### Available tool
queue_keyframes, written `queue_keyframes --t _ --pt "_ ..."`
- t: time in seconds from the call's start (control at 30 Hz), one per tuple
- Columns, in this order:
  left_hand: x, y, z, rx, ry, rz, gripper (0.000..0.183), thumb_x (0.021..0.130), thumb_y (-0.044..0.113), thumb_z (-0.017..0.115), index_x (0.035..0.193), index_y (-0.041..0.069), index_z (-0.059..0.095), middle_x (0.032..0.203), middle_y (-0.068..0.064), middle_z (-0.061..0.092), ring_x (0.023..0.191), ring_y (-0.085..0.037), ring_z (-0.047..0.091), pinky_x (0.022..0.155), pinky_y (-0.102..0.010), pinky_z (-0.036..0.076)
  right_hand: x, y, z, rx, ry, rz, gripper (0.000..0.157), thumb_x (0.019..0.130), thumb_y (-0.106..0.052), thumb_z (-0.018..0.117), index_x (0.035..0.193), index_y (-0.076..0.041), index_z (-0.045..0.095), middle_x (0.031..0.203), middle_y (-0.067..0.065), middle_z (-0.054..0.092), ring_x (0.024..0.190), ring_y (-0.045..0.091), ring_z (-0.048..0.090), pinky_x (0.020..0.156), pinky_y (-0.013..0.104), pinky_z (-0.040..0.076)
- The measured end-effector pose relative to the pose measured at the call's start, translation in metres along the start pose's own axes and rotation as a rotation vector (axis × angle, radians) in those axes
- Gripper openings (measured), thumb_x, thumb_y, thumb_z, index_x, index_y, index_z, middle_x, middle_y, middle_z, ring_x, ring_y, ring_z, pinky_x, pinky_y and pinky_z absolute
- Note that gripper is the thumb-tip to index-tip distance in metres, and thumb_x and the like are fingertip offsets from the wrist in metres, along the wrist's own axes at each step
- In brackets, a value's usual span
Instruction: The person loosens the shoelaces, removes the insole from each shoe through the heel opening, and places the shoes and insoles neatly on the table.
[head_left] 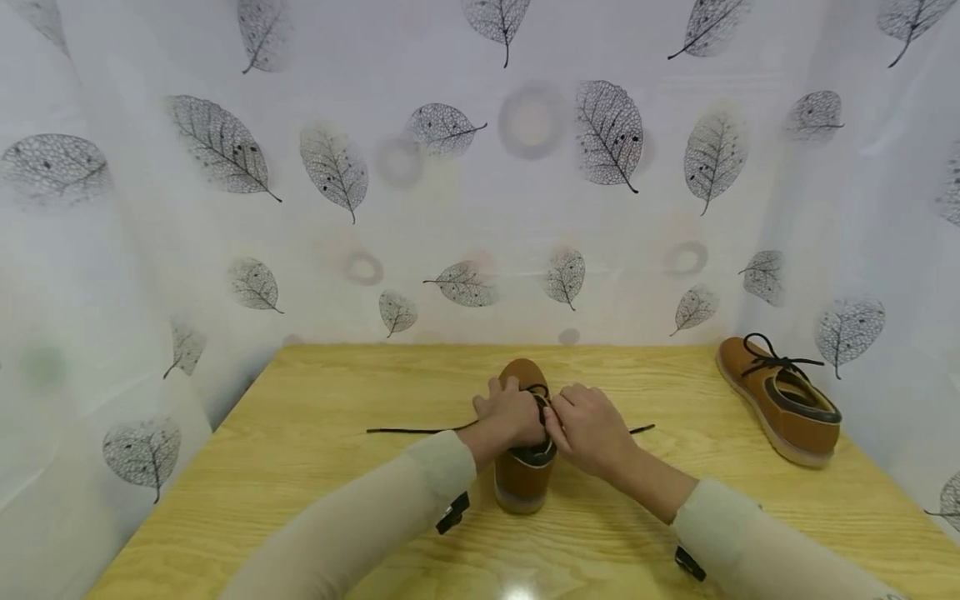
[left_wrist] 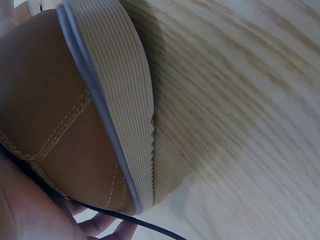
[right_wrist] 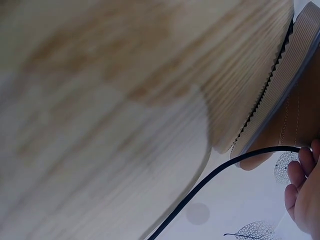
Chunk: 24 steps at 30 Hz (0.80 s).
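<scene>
A brown leather shoe (head_left: 522, 483) stands upright on the table, toe pointing away, its dark collar facing me. My left hand (head_left: 512, 414) lies over its lacing from the left and pinches the black shoelace (left_wrist: 150, 227), some fingers spread out past it. From the right, my right hand (head_left: 588, 427) meets it at the opening, fingers curled and pinching the lace (right_wrist: 215, 172). One lace end stretches out on the left and the other on the right. Both hands cover much of the lacing, and the thumb tips are hidden in the wrist views.
A matching brown shoe (head_left: 802, 417) with a tied black bow stands at the table's right edge. The wooden table (head_left: 337, 517) ends at a white curtain (head_left: 450, 217) with leaf prints behind and at both sides. Small black devices are strapped under both sleeves.
</scene>
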<state>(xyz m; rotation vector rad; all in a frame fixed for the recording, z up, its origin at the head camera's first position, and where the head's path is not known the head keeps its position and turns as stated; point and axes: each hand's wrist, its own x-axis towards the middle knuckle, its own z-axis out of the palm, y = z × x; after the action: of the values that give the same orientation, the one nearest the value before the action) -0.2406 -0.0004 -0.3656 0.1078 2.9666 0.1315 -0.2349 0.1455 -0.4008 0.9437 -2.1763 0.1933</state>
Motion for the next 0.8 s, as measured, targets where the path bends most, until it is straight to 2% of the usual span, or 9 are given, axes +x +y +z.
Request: queue_keyframes --t 0.2,0.37,0.47,0.63,0.8 --pt "0.003 0.004 0.002 -0.025 0.008 -0.009 0.029 0.092 0.048 0.063 0.089 0.021 0.072 0.134 -0.004 0.048 0.122 -0.031 0.04 0.092 -0.055 0.044 -0.001 0.002 0.001 0.012 0.011 0.009 0.021 0.09 -0.019 0.058 0.071 -0.013 0.054 0.066 -0.002 0.046 0.061 0.016 0.046 0.056 0.032 0.039" --pt "0.004 -0.003 0.001 -0.019 0.063 0.043 0.029 0.089 0.048 0.066 0.085 0.02 0.071 0.133 -0.005 0.049 0.123 -0.031 0.042 0.089 -0.056 0.047 0.001 0.0 0.002 0.013 0.013 0.01 0.023 0.091 -0.021 0.057 0.07 -0.014 0.052 0.066 -0.003 0.045 0.06 0.016 0.045 0.056 0.032 0.038" --pt "0.004 -0.007 -0.001 0.023 0.079 0.103 0.031 0.089 0.049 0.064 0.083 0.019 0.07 0.131 -0.006 0.051 0.118 -0.031 0.045 0.082 -0.054 0.05 0.001 -0.001 0.001 0.02 0.017 0.02 0.025 0.089 -0.021 0.059 0.067 -0.016 0.049 0.064 -0.005 0.042 0.058 0.014 0.042 0.056 0.03 0.036" --pt "0.001 -0.009 -0.007 0.16 0.092 0.191 0.028 0.091 0.046 0.063 0.085 0.02 0.071 0.128 -0.007 0.052 0.113 -0.031 0.049 0.068 -0.048 0.052 0.0 -0.002 0.001 0.034 0.018 0.036 0.026 0.087 -0.022 0.06 0.065 -0.018 0.047 0.063 -0.007 0.04 0.056 0.011 0.039 0.055 0.027 0.033" --pt "-0.002 -0.002 -0.009 0.223 0.072 0.201 0.024 0.093 0.045 0.061 0.089 0.025 0.073 0.132 -0.007 0.049 0.115 -0.032 0.047 0.065 -0.049 0.05 -0.002 0.0 0.001 0.019 0.006 0.053 0.025 0.088 -0.022 0.059 0.066 -0.017 0.048 0.064 -0.005 0.044 0.058 0.013 0.044 0.056 0.029 0.034"
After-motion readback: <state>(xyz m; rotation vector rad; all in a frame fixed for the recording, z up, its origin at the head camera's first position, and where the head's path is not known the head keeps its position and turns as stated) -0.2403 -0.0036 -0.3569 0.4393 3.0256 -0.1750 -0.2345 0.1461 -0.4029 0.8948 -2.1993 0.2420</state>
